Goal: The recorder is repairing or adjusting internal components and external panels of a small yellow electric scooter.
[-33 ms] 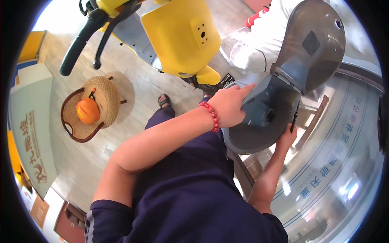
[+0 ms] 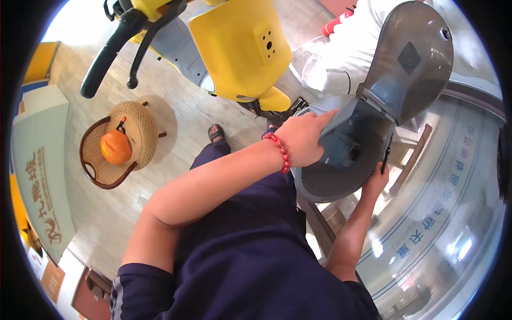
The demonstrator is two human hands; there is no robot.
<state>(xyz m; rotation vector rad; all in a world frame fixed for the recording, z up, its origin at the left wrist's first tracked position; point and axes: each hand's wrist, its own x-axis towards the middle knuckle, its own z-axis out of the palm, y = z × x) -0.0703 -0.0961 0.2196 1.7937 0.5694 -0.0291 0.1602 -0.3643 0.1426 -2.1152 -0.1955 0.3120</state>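
Note:
A grey plastic top box point(image 2: 333, 184) is at my front right, with its rounded lid point(image 2: 413, 58) swung up and back on the hinge. My left hand point(image 2: 301, 140), with a red bead bracelet point(image 2: 280, 149) on the wrist, is over the box's left rim. Its index finger stretches toward the hinge side while the other fingers are curled in, partly hidden. At the right rim, my right hand point(image 2: 376, 182) grips the box beside a thin black strap or latch point(image 2: 388, 154); its fingers are mostly hidden beneath the rim. The inside of the box is dark.
Ahead stands a yellow scooter point(image 2: 240, 50) with a black handlebar grip point(image 2: 112, 53). A wicker chair point(image 2: 141, 128) on the left holds an orange helmet point(image 2: 116, 148). To the right is a glass-topped table point(image 2: 426, 213). White sheeting point(image 2: 341, 58) lies behind the box, near a red cylinder point(image 2: 336, 25).

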